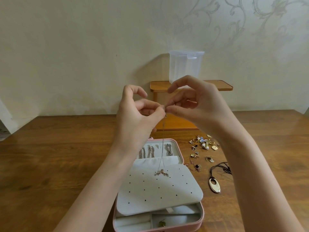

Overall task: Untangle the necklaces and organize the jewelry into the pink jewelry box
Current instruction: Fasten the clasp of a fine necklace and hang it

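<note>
Your left hand and right hand meet above the counter, fingers pinching a thin necklace whose pendant hangs over the open pink jewelry box. Loose jewelry and a corded pendant lie just right of the box; bare counter spreads left.

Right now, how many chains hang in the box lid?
3 visible in the pink jewelry box lid: left, middle, right. The left forearm may hide more.

Wooden table: pink jewelry box, loose jewelry, corded pendant
</note>
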A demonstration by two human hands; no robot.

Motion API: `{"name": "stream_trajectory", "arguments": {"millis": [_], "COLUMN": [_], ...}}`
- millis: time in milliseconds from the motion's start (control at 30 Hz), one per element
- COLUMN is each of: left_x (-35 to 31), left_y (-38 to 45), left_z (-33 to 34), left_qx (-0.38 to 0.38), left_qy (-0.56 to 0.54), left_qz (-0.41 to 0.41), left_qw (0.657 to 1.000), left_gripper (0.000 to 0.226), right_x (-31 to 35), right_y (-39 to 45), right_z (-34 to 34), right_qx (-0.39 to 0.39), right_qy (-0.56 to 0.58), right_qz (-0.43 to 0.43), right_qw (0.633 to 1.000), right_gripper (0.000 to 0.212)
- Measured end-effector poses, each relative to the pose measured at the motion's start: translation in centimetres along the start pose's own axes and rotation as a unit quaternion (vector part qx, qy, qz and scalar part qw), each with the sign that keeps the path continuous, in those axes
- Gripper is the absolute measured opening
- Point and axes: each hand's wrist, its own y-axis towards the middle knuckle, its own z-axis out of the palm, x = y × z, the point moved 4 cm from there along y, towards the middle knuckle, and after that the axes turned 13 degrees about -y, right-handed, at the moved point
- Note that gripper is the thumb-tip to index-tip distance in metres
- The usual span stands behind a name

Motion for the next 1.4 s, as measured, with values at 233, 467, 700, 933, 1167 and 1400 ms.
{"name": "stream_trajectory", "arguments": {"millis": [233, 467, 700, 933, 1167, 1400], "left_x": [0.9, 1.2, 2.3, 3.2, 3.6, 4.0], "left_y": [0.1, 0.0, 0.6, 0.6, 0.5, 0.5], "left_z": [-0.1, 0.0, -0.7, -0.8, -0.3, 0.0], "left_qx": [-0.01, -0.006, -0.006, 0.008, 0.03, 0.137], "left_qy": [0.11, 0.174, 0.067, 0.084, 0.195, 0.191], "left_qz": [0.034, 0.05, -0.073, -0.103, -0.017, -0.004], "left_qw": [0.993, 0.983, 0.995, 0.991, 0.98, 0.972], "left_gripper": [0.044, 0.047, 0.04, 0.038, 0.046, 0.041], "right_x": [-0.5, -1.4, -1.8, -1.8, -2.3, -3.2], "right_y": [0.2, 0.1, 0.1, -0.1, 0.0, -0.7], "right_z": [1.0, 2.2, 2.2, 2.2, 3.2, 3.2], "right_qx": [0.005, 0.038, 0.066, 0.076, 0.106, 0.181], "right_qy": [-0.084, -0.055, -0.018, -0.08, -0.099, 0.023], "right_qz": [0.003, 0.041, 0.052, 0.046, 0.06, 0.135], "right_qw": [0.996, 0.997, 0.996, 0.993, 0.988, 0.974], "right_gripper": [0.031, 0.032, 0.038, 0.043, 0.041, 0.033]}}
